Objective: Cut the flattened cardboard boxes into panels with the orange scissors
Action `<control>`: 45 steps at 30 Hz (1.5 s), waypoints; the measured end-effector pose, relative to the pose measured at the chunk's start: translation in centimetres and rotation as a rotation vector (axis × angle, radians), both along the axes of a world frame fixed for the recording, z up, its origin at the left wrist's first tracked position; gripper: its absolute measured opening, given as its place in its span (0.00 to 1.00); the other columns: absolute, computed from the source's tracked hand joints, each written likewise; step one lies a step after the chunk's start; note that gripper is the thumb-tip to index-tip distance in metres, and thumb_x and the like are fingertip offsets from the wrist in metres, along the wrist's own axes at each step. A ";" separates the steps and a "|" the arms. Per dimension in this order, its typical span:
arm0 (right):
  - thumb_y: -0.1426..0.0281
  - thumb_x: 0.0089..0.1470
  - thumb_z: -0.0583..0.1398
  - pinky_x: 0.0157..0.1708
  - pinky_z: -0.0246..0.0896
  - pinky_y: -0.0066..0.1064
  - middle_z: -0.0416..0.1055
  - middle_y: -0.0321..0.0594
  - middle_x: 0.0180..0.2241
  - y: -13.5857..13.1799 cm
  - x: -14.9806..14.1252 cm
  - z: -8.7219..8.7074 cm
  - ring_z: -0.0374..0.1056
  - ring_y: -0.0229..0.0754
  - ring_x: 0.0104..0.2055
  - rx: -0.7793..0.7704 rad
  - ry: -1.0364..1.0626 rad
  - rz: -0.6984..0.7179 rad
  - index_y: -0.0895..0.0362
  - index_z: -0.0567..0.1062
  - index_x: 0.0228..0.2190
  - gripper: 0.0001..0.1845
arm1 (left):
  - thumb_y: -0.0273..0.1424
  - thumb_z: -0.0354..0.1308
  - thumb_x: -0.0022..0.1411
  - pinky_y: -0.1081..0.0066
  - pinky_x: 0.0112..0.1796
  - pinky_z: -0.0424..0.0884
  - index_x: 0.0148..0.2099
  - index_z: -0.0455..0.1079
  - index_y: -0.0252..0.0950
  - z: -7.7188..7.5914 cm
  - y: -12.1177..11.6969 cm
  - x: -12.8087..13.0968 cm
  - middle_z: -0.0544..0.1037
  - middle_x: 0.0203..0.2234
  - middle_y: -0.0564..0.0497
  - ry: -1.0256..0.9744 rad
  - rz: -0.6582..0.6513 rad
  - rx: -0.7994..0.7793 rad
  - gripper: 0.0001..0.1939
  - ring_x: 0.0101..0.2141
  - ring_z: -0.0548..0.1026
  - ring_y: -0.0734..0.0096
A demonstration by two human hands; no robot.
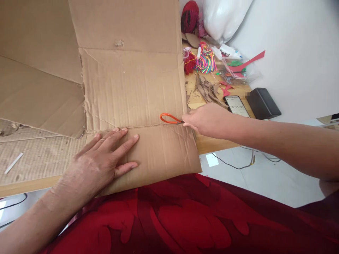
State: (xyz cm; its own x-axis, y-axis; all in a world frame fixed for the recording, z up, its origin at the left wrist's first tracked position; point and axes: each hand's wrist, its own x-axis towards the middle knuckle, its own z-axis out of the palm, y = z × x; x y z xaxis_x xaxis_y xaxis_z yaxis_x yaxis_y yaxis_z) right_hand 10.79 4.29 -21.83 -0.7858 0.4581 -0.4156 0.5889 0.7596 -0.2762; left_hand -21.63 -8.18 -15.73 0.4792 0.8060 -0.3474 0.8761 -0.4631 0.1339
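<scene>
A large creased sheet of brown cardboard (132,84) lies in front of me, its lower flap hanging over the table's front edge. My left hand (106,153) rests flat on that flap with fingers spread, fingertips close to a crosswise crease. At the sheet's right edge, my right hand (202,120) is closed around a pair of scissors. One orange loop of the scissors (169,118) sticks out to the left, lying along the crease. The hand hides most of the rest, and the blades cannot be made out.
More cardboard panels (37,70) stand at the left. On the wooden table (209,143) at the right are cardboard scraps (208,88), colourful yarn (205,60), a phone (236,105) showing a timer, and a black box (265,102). A white bag (225,17) sits behind.
</scene>
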 end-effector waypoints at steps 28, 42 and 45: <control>0.63 0.68 0.52 0.24 0.37 0.33 0.74 0.42 0.30 -0.1 1.9 0.1 0.67 0.41 0.29 0.049 0.075 -0.059 0.59 0.74 0.37 0.15 | 0.58 0.45 0.64 0.44 0.56 0.63 0.71 0.55 0.40 0.6 0.9 3.8 0.65 0.59 0.33 0.221 0.001 -0.019 0.41 0.60 0.62 0.38; 0.64 0.69 0.51 0.24 0.41 0.33 0.76 0.43 0.31 0.3 0.7 -0.8 0.71 0.44 0.32 0.008 0.122 0.019 0.59 0.74 0.37 0.16 | 0.57 0.44 0.65 0.48 0.53 0.67 0.71 0.55 0.41 0.5 0.6 3.9 0.63 0.60 0.35 0.268 -0.018 0.043 0.39 0.59 0.62 0.40; 0.66 0.67 0.53 0.23 0.40 0.34 0.75 0.42 0.28 0.3 1.3 -1.0 0.70 0.44 0.30 0.035 0.112 0.054 0.58 0.74 0.35 0.13 | 0.57 0.44 0.65 0.49 0.49 0.70 0.71 0.55 0.41 0.7 0.6 4.0 0.64 0.59 0.35 0.299 -0.037 0.061 0.39 0.57 0.63 0.40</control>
